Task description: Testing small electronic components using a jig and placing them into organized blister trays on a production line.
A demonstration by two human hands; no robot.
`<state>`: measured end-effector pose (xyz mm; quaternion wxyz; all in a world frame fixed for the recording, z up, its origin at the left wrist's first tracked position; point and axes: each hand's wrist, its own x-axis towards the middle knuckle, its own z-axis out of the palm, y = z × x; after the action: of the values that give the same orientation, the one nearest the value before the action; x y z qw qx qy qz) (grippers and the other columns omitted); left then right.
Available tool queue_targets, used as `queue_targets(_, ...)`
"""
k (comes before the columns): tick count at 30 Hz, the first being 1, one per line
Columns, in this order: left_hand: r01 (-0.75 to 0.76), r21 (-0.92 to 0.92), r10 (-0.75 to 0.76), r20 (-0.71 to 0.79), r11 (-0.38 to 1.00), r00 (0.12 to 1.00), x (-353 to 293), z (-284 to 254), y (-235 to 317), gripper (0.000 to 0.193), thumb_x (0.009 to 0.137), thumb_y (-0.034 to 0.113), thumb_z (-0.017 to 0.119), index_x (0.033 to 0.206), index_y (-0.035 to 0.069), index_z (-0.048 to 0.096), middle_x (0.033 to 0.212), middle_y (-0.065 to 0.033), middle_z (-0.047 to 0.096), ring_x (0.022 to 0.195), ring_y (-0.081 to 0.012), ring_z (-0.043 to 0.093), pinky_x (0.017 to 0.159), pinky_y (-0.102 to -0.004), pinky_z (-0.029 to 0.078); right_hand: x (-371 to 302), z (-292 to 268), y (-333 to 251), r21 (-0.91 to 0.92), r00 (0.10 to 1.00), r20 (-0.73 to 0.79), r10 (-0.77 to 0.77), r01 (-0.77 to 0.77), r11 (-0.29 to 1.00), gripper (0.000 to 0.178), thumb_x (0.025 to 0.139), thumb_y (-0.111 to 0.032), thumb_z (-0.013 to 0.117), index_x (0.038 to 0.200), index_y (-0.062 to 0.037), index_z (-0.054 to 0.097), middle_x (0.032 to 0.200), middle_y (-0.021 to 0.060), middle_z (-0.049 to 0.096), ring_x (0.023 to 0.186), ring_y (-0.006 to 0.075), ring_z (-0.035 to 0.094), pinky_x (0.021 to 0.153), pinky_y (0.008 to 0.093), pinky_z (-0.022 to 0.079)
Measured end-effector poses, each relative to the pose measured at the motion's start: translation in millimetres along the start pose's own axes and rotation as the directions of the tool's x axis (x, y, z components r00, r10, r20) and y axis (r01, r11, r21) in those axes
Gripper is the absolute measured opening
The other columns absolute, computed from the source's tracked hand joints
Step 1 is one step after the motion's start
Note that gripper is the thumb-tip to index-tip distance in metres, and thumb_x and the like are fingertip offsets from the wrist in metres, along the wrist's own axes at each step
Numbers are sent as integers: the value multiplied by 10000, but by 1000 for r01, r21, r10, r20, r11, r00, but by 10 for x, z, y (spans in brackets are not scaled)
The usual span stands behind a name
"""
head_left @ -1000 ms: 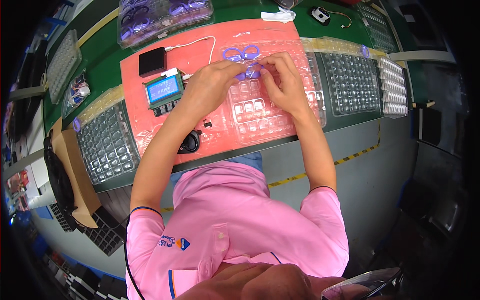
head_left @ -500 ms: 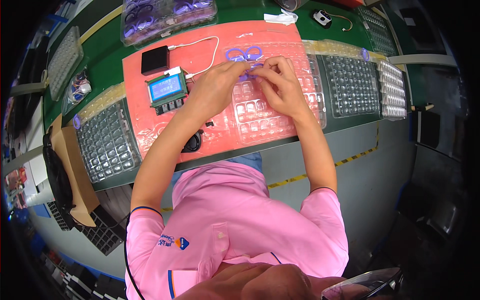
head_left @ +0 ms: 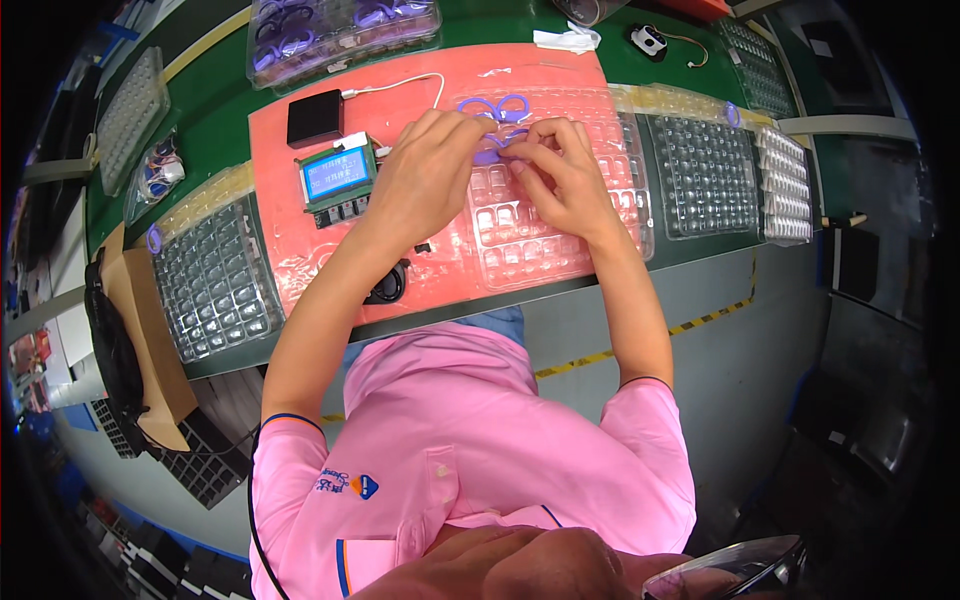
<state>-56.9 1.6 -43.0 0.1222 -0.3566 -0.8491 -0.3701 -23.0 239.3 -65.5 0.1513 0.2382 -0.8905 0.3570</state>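
Observation:
My left hand [head_left: 428,172] and my right hand [head_left: 568,178] meet above a clear plastic blister tray [head_left: 515,245]. Between their fingertips is a small purple looped piece [head_left: 487,156], partly covered by the fingers. My right thumb and forefinger pinch its right side. The left fingers are closed at its left side, with their tips partly hidden. Just beyond, a second purple piece with two round loops [head_left: 512,107] lies on the tray's far part. Left of my left hand stands a small circuit board with a lit blue display [head_left: 337,177].
A black box [head_left: 315,118] with a white cable sits on the pink mat [head_left: 275,245]. Clear trays [head_left: 705,180] flank the mat. A clear container of purple pieces [head_left: 345,45] stands at the back. A coiled black cable [head_left: 388,284] lies near the front edge.
My left hand has shifted slightly left, its fingers covering part of the white cable. More of the purple piece shows between the hands. My right hand has barely moved.

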Motion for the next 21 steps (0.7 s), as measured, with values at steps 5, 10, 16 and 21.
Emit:
queue_targets(5,33,37,-31,-58,999,998,-113,-252,84,351,905,-67,668,1240,34,687,1139,-133,713,1059,-369,666,951,-467,539,-20,-33,43,-7,999,14,30,-29,1000,244,888,-45,796,1127,-93,808,1129,101,628,1048,289,590,894,387,502)
queue_targets(10,174,67,-156,-218,982,963,-475,-604,23,243,945,-66,649,1169,11,705,1072,-146,714,999,-352,681,895,-445,542,20,-74,80,-7,999,-35,-35,35,999,212,883,-32,785,1094,-49,766,1113,116,629,1048,300,598,908,403,499)
queue_targets(16,508,181,-370,-492,842,788,-1377,-1248,-526,179,992,-38,635,1150,3,710,1020,-153,722,955,-338,700,850,-433,548,40,124,201,100,994,-110,1,10,995,191,829,55,703,1002,-4,648,1054,154,630,1016,335,615,945,421,492)
queue_targets(21,682,377,-285,-704,626,651,-2074,-1838,-1103,170,992,-10,627,1131,32,716,1051,-171,733,968,-393,671,858,-478,524,-27,-52,120,22,990,-99,101,-99,995,115,893,50,678,975,-8,622,1039,129,603,1051,297,602,1000,399,465)
